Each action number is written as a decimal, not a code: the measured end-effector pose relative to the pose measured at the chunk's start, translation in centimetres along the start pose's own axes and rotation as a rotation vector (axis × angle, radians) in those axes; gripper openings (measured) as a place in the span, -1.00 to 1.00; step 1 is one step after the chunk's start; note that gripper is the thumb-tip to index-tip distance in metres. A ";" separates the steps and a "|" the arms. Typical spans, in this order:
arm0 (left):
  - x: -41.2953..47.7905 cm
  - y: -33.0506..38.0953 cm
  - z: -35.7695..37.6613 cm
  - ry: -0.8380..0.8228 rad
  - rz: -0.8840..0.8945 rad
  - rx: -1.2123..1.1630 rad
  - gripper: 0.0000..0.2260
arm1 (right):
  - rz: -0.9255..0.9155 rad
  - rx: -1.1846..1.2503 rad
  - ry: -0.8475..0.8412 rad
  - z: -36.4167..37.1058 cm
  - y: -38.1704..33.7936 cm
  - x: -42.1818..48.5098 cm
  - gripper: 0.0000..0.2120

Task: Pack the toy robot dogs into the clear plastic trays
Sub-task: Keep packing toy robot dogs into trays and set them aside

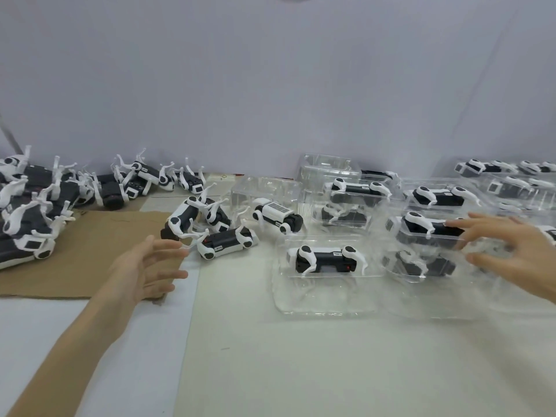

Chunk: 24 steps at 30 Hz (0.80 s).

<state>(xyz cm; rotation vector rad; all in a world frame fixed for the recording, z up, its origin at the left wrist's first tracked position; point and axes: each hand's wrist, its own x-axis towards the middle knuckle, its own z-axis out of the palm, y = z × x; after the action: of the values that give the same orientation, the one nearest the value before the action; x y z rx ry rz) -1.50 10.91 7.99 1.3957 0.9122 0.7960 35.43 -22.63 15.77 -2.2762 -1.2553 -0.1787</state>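
Observation:
Black-and-white toy robot dogs lie loose in a small cluster (207, 227) at centre left, and one stands upright (278, 216) beside an empty clear tray (264, 185). A packed dog (326, 258) lies in the near clear tray (325, 302). My left hand (147, 269) hovers open, fingers spread, just left of the cluster and holds nothing. My right hand (511, 251) is open with fingers spread at the side of a stack of packed trays (427, 236).
A large heap of loose dogs (33, 212) covers brown cardboard (90, 254) at the left. More dogs (156, 179) lie along the wall. Packed trays (355, 191) fill the back and far right (511, 182). The table front (301, 371) is white.

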 end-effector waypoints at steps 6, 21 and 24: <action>0.3 -0.3 -0.1 0.011 -0.002 0.030 -0.61 | -0.007 0.008 0.158 0.6 -1.9 0.5 -0.46; -0.5 0.2 0.9 0.030 -0.022 0.081 -0.73 | -0.129 -0.053 -0.285 15.8 -19.8 12.5 -0.50; -0.6 0.2 1.2 0.026 -0.022 0.106 -0.73 | -0.087 -0.311 -0.290 18.9 -19.7 14.6 -0.59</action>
<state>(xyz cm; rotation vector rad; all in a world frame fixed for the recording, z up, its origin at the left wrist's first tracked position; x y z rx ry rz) -0.72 9.83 8.22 1.4675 1.0001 0.7596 24.97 6.33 12.53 -2.5834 -1.5687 -0.0803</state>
